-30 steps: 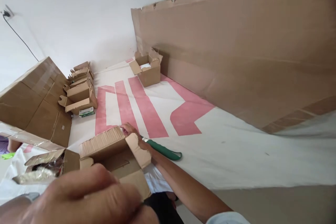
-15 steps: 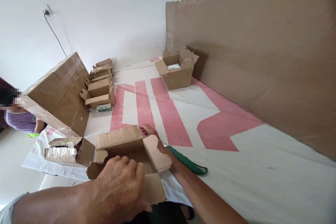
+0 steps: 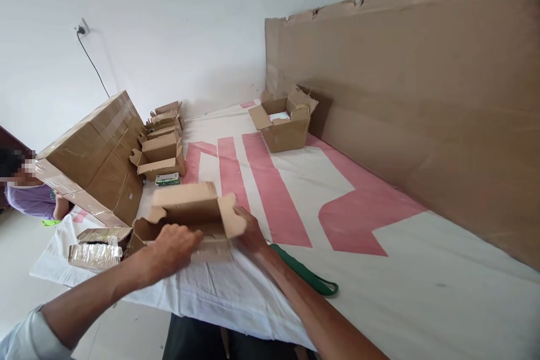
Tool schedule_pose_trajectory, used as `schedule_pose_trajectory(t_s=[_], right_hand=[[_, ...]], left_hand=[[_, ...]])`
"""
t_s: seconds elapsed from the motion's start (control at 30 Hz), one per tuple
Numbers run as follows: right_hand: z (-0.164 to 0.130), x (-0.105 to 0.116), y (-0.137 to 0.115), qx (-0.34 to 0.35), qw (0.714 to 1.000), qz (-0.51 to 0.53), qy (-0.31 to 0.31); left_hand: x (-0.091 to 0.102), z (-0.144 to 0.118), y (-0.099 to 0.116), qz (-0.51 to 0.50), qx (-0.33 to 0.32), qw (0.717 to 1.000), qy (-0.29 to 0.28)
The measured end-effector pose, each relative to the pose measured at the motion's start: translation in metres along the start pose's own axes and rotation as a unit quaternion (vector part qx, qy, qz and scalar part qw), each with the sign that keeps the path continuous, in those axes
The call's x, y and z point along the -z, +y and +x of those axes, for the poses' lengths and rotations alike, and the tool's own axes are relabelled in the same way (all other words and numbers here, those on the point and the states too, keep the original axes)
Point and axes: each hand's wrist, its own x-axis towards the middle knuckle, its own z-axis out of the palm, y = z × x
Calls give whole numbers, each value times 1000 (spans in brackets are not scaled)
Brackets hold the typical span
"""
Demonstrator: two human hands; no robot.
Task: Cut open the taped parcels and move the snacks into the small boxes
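An open cardboard box [image 3: 192,215] with its flaps spread is between my two hands near the table's front edge; its inside looks bare where it shows. My left hand [image 3: 177,244] is closed on the box's near side, its fingers curled over the edge. My right hand [image 3: 250,230] grips the right end, with part of its fingers hidden behind the right flap. Just left of it lies a smaller taped cardboard box [image 3: 96,255], partly covered by the held box. A dark green strap-like item [image 3: 306,273] lies by my right forearm.
Several open cardboard boxes [image 3: 160,160] stand in a row at the back left, a small green box [image 3: 167,179] before them. Big taped cartons [image 3: 105,157] form a wall at left. Another open box [image 3: 287,132] stands near the tall cardboard panel [image 3: 400,101]. A person [image 3: 34,199] is at far left.
The box has moved away from me and a little left, toward the row of boxes, with both hands on it. My left hand has moved forward with it.
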Motion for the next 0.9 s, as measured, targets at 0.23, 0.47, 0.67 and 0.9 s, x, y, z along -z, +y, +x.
schedule_pose_trajectory(t_s=[0.23, 0.47, 0.67, 0.9], right_hand=[[-1, 2, -2, 2, 1000, 31, -2], [-1, 2, -3, -10, 999, 33, -6], [-3, 3, -4, -19, 999, 33, -8], [-3, 2, -2, -29, 999, 31, -11]], left_hand=[[-2, 34, -101, 5, 148, 989, 30], [-25, 60, -154, 17, 193, 981, 32], [-31, 81, -175, 17, 203, 977, 60], [-29, 99, -187, 14, 197, 977, 79]])
